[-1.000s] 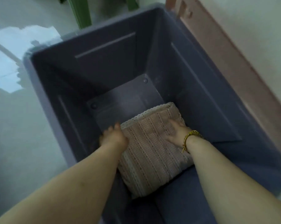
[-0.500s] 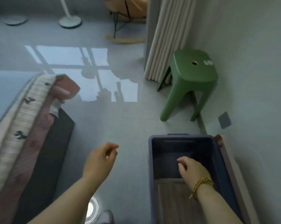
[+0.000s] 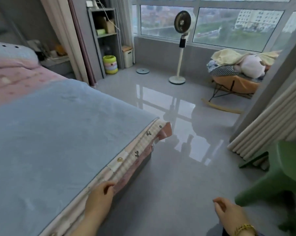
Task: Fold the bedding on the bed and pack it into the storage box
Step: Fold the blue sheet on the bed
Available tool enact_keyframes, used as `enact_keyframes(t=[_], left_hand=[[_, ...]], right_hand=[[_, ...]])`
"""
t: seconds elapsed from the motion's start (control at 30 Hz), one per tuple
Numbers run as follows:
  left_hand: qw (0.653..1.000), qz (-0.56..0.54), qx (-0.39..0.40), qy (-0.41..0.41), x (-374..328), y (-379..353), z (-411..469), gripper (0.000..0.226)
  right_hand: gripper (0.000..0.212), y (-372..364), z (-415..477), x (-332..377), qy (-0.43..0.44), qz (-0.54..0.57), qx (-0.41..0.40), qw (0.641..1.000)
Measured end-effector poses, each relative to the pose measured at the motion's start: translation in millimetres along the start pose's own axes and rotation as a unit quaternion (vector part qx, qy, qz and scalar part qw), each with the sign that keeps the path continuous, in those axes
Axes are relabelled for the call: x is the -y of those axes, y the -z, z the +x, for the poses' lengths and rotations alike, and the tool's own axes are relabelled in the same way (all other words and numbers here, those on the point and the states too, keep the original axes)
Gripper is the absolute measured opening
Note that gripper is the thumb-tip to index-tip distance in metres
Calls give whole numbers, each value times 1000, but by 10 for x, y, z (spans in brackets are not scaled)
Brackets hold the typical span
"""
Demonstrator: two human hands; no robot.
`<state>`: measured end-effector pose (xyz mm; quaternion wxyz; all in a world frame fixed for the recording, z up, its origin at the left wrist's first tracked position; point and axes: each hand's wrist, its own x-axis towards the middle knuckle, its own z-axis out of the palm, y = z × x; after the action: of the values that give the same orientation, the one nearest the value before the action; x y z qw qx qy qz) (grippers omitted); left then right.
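Observation:
A blue blanket (image 3: 58,133) lies spread over the bed on the left, with pink bedding (image 3: 16,80) and a blue pillow (image 3: 9,51) beyond it toward the head end. My left hand (image 3: 100,200) hangs by the bed's edge, fingers loosely curled and holding nothing, close to the patterned sheet border (image 3: 137,149). My right hand (image 3: 229,213), with a gold bracelet on the wrist, hovers over the floor at the lower right, fingers relaxed and empty. The storage box is out of view.
A green plastic stool (image 3: 283,174) stands at the right, close to my right hand. A pedestal fan (image 3: 181,48) and a rocking chair (image 3: 237,79) piled with clothes stand by the window. Shelves (image 3: 106,38) sit at the back. Glossy grey floor (image 3: 177,150) stretches between them.
The view has swung up from inside the storage box to the bed and room. Both hands have left the folded pink bedding in the box and now hang empty.

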<state>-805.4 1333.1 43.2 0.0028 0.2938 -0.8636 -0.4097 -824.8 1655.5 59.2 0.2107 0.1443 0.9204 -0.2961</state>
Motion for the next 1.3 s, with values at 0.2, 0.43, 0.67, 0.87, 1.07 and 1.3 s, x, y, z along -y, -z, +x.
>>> enact_keyframes(t=[0.2,0.43,0.67,0.87,1.07,1.3], left_hand=[[998,6,-44,45,243,396,458,13],[996,28,-29,84,114,545,1748,20],[992,-6,-30,121,-175,412,2773,26],[982,-33,-87,163,-413,78,3727,33],[956,-14,-153,249,-995,-734,4974,47],[879,-45,-166,444,-1364,-1221,6300,62]], right_hand=[[9,-99,490,1034,90,-67,6,994],[23,-543,1452,2348,152,-106,56,981],[19,-595,2364,3136,206,-198,96,953],[30,-436,3483,3817,287,-245,111,920],[30,160,5132,4323,366,-252,144,884],[35,260,6712,5464,472,-353,145,795]])
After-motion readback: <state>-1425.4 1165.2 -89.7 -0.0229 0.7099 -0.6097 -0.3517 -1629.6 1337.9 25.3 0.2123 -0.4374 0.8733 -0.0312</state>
